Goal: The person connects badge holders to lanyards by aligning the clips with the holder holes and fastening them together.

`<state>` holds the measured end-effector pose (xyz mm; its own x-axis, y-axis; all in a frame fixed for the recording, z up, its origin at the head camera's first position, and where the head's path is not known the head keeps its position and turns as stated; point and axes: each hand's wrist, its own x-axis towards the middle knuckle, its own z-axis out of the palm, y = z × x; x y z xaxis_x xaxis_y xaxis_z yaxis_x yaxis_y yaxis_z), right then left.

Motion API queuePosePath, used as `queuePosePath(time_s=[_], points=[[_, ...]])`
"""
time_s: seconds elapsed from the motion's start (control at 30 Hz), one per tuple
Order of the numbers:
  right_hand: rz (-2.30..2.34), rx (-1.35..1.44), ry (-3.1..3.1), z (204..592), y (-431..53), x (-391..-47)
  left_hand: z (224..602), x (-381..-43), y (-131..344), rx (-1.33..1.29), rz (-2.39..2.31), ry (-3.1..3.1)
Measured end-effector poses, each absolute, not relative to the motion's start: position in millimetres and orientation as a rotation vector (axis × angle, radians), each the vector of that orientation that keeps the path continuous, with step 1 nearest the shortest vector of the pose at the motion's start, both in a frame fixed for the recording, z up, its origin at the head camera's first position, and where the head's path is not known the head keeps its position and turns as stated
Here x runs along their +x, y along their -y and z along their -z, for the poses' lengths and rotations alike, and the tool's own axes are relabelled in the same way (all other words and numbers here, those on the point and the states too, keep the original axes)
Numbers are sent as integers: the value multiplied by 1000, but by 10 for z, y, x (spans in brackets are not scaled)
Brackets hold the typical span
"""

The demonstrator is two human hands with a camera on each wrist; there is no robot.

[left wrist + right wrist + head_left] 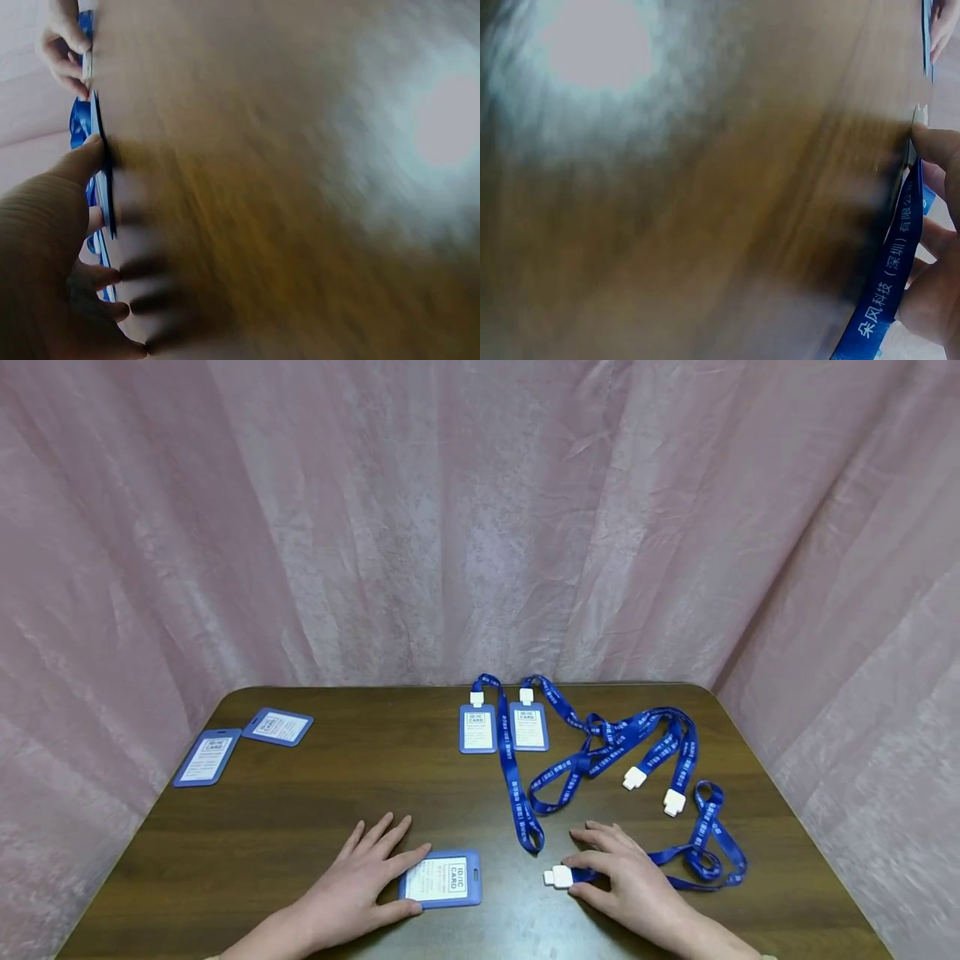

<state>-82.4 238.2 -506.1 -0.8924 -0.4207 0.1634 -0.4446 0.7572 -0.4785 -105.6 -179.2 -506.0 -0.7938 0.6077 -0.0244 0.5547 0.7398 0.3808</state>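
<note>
Dark brown wood-grain table (360, 777), draped pale pink curtains (450, 527) behind, bright glare (450, 120) on tabletop

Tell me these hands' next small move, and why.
Probably slide the right hand leftward, bringing the white clip to the slot of the blue card holder under the left hand: clip and slot face each other across a gap, and two back holders are already clipped to lanyards.
</note>
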Motion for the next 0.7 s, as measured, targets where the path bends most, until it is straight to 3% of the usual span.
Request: queuePosePath(time_s=[0.7], points=[[-783,706,2902,5049,-2212,-839,5061,-1035,1632,915,-570,-2807]])
